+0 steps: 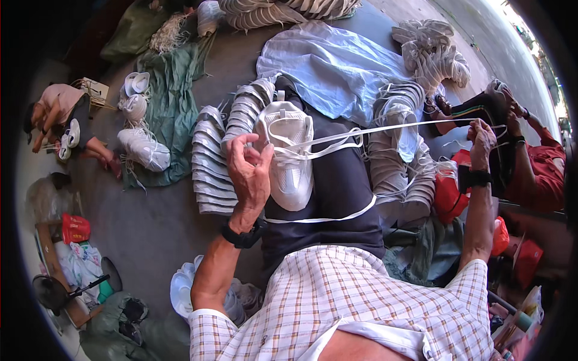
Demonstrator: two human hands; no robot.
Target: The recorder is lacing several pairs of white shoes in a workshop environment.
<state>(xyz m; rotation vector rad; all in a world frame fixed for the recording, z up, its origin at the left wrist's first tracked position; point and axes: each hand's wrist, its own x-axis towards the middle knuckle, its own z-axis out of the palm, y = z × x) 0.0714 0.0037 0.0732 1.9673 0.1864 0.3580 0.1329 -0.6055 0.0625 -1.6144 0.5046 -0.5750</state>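
Observation:
A white sneaker [290,174] rests on my dark-trousered thigh, toe toward me, partly threaded with a white shoelace [394,126]. At the shoe's left edge is my left hand [248,171], fingers curled and thumb against the upper, gripping its side. Far out to the right, my right hand [481,139] pinches the shoelace, which runs taut from the shoe's eyelets. A slack loop of lace hangs beside the shoe. Another white strap or lace [325,220] crosses my thighs.
Nested rows of white shoes [211,162] stand to the left, with more stacked shoes [397,150] at right. A pale blue cloth [337,66] lies ahead. Two people sit nearby: one at far left [60,114], another in red at right [539,162], close to my right hand.

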